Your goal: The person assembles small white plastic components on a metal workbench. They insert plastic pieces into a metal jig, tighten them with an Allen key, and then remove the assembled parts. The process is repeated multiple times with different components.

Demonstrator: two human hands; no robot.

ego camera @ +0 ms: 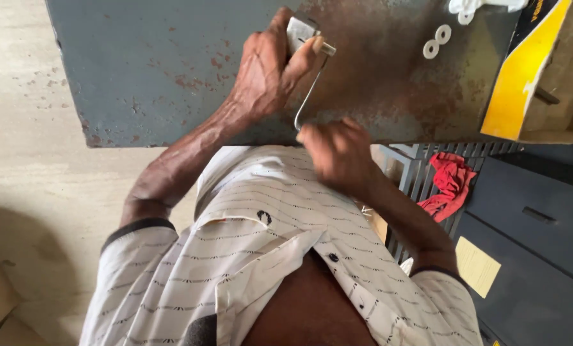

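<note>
On the rusty grey table (171,64), left hand (267,70) clamps a small metal part (299,31), grip pressed around it. Right hand (338,150), at the near edge, closes its grip on the bent metal rod (309,96). Two white washers (437,41) lie well apart.

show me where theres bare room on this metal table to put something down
The widest bare patch on the metal table lies left of the left hand, out to its left edge. A smaller one lies between the bent rod and the two white washers. It is crowded around the right hand and the yellow box.
</note>
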